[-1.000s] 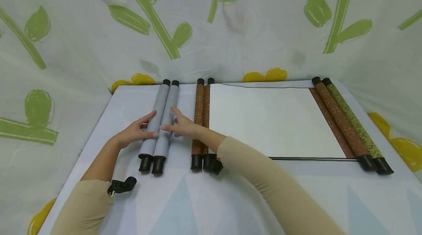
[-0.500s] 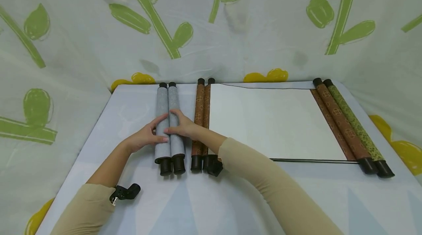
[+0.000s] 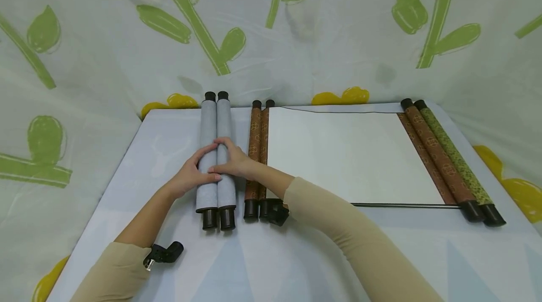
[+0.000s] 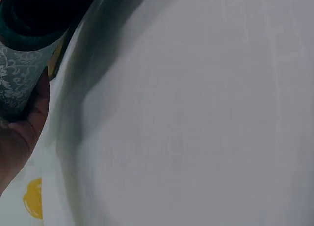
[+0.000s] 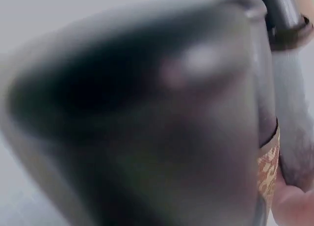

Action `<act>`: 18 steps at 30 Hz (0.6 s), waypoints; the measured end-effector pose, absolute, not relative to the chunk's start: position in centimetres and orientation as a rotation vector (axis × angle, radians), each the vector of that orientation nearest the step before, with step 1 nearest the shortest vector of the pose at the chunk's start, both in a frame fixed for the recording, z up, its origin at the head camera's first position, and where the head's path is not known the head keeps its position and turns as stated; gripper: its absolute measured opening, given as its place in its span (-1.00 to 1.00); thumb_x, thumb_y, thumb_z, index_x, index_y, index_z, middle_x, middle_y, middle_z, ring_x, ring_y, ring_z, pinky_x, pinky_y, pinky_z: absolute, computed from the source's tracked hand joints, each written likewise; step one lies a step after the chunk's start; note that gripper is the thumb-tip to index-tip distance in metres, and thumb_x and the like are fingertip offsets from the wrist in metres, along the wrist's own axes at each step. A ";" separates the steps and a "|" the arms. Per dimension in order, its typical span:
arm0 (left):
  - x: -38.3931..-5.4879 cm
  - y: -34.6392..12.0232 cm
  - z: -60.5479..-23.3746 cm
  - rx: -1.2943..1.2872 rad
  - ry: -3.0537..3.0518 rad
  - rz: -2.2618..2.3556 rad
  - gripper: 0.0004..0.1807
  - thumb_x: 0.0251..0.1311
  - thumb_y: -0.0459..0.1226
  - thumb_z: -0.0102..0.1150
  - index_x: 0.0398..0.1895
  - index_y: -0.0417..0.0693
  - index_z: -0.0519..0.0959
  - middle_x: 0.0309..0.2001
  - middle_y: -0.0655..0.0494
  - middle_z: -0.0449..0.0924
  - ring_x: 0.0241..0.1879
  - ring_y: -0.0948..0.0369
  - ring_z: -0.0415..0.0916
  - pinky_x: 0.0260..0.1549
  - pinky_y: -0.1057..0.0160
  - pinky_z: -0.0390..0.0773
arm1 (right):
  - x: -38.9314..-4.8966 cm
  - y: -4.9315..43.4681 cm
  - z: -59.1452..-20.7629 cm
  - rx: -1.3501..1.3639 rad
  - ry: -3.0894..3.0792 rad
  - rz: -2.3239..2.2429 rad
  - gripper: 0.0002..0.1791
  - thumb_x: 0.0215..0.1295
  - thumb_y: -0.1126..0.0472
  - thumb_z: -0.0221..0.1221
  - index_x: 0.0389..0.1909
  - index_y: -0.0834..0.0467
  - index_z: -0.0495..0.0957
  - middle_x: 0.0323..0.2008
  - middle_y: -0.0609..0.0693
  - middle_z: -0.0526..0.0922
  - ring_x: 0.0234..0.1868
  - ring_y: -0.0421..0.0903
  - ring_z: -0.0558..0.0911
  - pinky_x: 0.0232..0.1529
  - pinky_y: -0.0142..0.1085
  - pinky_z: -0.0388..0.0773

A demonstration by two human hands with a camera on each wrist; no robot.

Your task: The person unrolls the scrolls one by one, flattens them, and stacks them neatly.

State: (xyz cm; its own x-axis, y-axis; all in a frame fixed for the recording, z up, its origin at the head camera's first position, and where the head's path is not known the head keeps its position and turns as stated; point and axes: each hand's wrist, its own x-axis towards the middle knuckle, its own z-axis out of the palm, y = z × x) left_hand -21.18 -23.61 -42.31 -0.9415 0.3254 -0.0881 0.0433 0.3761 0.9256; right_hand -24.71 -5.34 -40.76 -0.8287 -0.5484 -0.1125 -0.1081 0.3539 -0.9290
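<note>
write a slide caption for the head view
Left hand and right hand grip two grey rolls; alongside, a white sheet lies between brown patterned rolls.

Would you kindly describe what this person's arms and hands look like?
The left sleeve and right sleeve are plain beige, with no visible markings, and less than full length. Near the left one's end is a black device with a rounded tip and a small silvery part; near the right one's end is an angular black device. The left hand and right hand are ungloved.
</note>
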 end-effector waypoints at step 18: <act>-20.3 -20.7 -39.1 0.488 2.364 1.632 -0.14 0.07 -0.33 0.32 0.43 0.15 0.13 0.44 0.08 0.02 0.22 0.04 0.17 0.05 0.04 0.32 | -24.5 -2.9 -38.2 -0.632 2.341 -1.551 -0.15 0.11 -0.03 0.32 0.39 -0.13 0.13 0.31 0.17 0.23 0.24 0.03 0.29 0.08 -0.08 0.38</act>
State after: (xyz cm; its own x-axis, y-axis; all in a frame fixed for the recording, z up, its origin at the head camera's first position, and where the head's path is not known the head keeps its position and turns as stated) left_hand -20.26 -20.70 -39.06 -0.9188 0.3948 0.0020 0.1417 0.3252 0.9350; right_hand -24.47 -2.85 -38.21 -0.8708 -0.4911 0.0214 -0.2111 0.3343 -0.9185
